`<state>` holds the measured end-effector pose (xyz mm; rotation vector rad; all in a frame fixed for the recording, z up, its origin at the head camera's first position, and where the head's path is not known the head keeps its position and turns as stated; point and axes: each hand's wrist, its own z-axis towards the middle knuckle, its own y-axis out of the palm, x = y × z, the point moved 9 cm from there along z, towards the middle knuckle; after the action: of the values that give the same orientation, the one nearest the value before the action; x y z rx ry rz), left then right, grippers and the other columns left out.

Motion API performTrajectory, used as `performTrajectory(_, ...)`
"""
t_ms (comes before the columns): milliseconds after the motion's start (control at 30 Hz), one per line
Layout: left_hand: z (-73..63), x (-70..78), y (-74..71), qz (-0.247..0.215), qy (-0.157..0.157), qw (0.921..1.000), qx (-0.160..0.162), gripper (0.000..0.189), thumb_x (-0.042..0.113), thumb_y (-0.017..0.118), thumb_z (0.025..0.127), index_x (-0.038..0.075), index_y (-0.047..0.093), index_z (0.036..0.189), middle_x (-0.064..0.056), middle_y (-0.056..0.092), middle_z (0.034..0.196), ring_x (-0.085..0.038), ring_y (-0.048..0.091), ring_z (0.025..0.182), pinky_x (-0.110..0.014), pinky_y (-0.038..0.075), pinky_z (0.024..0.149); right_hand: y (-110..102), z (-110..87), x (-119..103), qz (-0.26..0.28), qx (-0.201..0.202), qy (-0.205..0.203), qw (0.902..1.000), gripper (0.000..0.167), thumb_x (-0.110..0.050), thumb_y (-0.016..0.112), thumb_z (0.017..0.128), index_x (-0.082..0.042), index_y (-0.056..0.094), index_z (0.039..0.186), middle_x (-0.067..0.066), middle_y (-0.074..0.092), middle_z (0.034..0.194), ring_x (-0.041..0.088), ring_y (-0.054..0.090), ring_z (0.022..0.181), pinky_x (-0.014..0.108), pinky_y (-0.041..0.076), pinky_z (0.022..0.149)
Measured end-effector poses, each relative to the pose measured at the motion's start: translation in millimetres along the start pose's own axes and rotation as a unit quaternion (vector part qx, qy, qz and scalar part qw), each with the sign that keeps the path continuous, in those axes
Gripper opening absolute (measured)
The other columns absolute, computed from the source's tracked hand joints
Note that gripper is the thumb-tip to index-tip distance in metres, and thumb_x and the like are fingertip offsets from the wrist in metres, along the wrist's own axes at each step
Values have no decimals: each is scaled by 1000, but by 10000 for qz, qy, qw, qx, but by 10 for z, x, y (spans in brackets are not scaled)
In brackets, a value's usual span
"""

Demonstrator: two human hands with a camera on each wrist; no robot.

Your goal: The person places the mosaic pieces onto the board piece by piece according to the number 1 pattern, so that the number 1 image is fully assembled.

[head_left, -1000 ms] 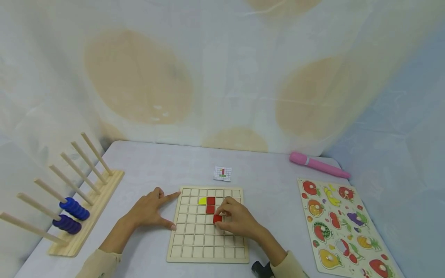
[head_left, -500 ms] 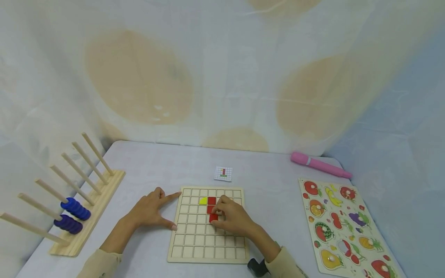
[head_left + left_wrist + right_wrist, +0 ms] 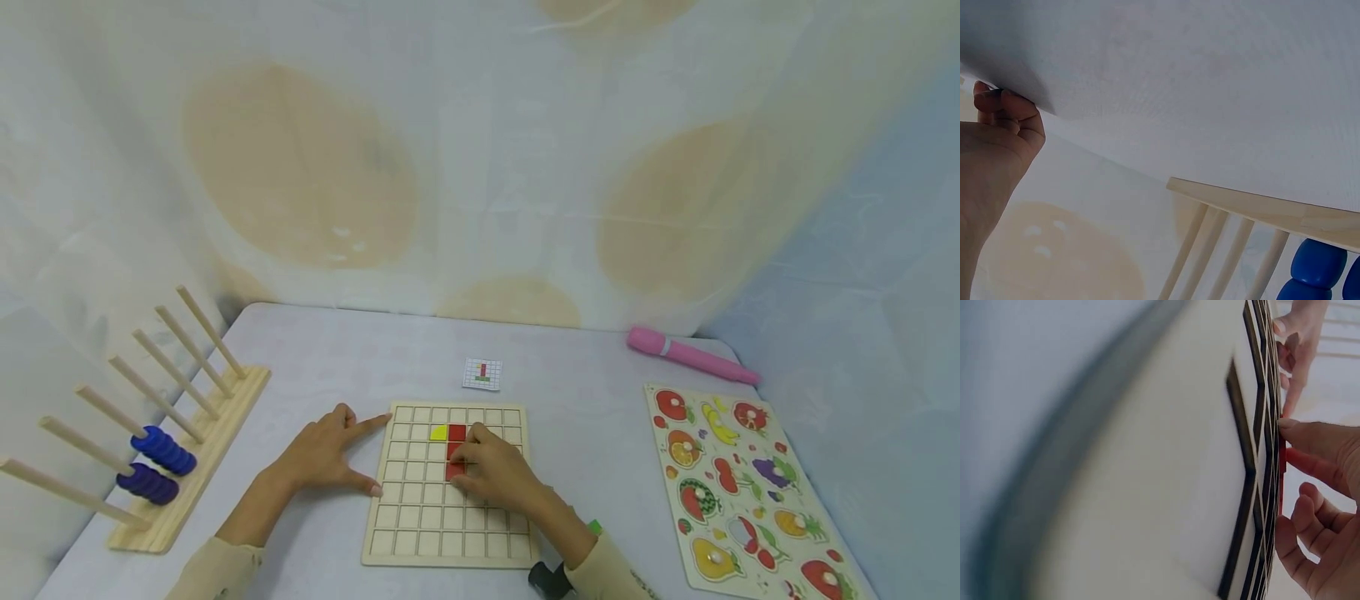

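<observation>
A wooden grid board (image 3: 420, 542) lies flat on the table. A yellow tile (image 3: 438, 432) with a rounded side and a red square tile (image 3: 457, 432) sit side by side in its upper cells. Below that red one, more red runs down the same column. My right hand (image 3: 498, 471) pinches the lowest red square tile (image 3: 453, 472) at its cell; in the right wrist view the thumb and index finger are right at the red tile (image 3: 1282, 453). My left hand (image 3: 326, 450) steadies the board's left edge, thumb and index finger spread, the other fingers bent.
Behind the board lies a small printed pattern card (image 3: 482, 374). A wooden peg rack (image 3: 225, 412) with blue beads (image 3: 161, 450) stands left. At right are a fruit puzzle board (image 3: 742, 483) and a pink stick (image 3: 690, 354). Something green (image 3: 595, 527) shows by the right sleeve.
My right hand has moved slightly left with the red square tile, which now lines up under the other red in the column. The left hand has stayed at the board's edge.
</observation>
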<state>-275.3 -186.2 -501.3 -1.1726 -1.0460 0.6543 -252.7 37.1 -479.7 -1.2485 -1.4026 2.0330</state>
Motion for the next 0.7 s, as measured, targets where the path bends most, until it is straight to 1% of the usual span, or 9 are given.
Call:
performTrajectory(100,4,-4,4,-16,-36,10000,-35,111,85,71,53,33,48,148,1,36,95,-14,32,73,-27,28,63,7,-4,-2,-130,35,28,9999,20,-30,80,84,-19,77,101,-9,49,94,3,45,81,17,42,70)
performTrajectory(267,6,-7,14,-59,-80,9999,-77,111,85,71,52,33,47,148,1,36,96,-14,32,73,-27,28,63,3,-21,6,-117,-6,134,9998,22,-30,81,83,-19,77,102,-9,50,94,3,46,81,18,42,70)
performTrajectory(400,8,0,16,-35,-63,9999,-79,111,86,71,52,33,47,148,1,36,96,-14,32,73,-27,28,63,-38,-62,30,67,43,187,9998,25,-30,81,83,-18,76,105,-8,50,95,3,45,78,18,42,67)
performTrajectory(500,9,-2,14,-21,-72,9999,-81,111,86,71,52,33,47,148,1,37,96,-14,32,73,-27,28,63,-101,-106,67,303,116,252,9992,29,-30,81,82,-18,75,107,-6,52,96,4,45,76,19,42,66)
performTrajectory(700,0,-3,-6,-84,-82,9999,-74,111,85,71,52,32,48,147,0,38,97,-15,33,74,-28,28,63,-183,-213,219,646,122,426,9969,36,-31,84,79,-18,73,111,-6,51,98,5,47,82,20,43,70)
